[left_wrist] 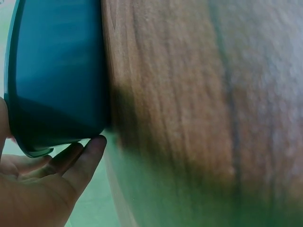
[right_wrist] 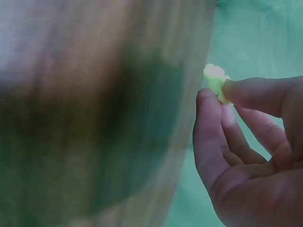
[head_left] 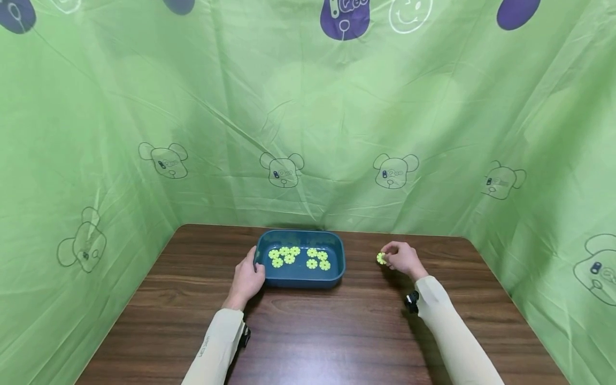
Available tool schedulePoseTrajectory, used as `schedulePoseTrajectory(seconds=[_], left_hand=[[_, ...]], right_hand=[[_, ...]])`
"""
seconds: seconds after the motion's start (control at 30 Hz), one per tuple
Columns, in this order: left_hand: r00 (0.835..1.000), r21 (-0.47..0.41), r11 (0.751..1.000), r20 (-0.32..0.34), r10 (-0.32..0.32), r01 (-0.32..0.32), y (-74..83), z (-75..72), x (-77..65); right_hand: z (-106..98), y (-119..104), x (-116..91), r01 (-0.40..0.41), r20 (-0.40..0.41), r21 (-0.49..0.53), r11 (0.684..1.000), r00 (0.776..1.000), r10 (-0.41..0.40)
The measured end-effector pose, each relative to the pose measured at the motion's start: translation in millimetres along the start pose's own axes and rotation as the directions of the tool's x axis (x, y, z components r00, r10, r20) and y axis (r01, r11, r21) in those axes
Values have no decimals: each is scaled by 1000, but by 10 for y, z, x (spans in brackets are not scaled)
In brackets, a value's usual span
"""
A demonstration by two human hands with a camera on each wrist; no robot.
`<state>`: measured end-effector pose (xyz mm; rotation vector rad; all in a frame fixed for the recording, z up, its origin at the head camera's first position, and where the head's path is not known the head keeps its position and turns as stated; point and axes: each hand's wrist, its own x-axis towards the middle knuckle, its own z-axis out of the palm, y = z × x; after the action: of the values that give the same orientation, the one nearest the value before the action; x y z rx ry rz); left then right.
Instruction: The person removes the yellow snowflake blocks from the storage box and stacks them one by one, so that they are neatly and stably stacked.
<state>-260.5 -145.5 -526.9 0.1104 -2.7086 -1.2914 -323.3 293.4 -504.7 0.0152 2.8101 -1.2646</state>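
Note:
A dark blue-green plastic bin stands on the wooden table, with several yellow-green flower-shaped pieces lying flat in two groups inside. My left hand grips the bin's left side, thumb over the rim and fingers along the outer wall. In the left wrist view, fingertips touch the bin's end wall. To the right of the bin, my right hand pinches one flower-shaped piece between thumb and index finger. The right wrist view shows this piece held at the fingertips, above the tabletop.
The brown wood-grain table reaches back to a green curtain printed with bear faces, which also hangs along both sides. Dark wrist devices sit at both pale sleeves.

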Motion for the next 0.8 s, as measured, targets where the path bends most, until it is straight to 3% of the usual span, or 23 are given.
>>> schedulePoseTrajectory(seconds=[0.3,0.63,0.8], left_hand=[[1000,4,1000,-9,0,0,22,6,0],[1000,2,1000,-13,-8,8,44,-2,0],[1000,1,1000,-11,-7,7,59,-9,0]], right_hand=[[79,78,-39,-39,30,-34,999,999,40],[153,46,-22,-8,40,-174,985,999,15],[154,27,-20,-4,55,-189,982,998,15]])
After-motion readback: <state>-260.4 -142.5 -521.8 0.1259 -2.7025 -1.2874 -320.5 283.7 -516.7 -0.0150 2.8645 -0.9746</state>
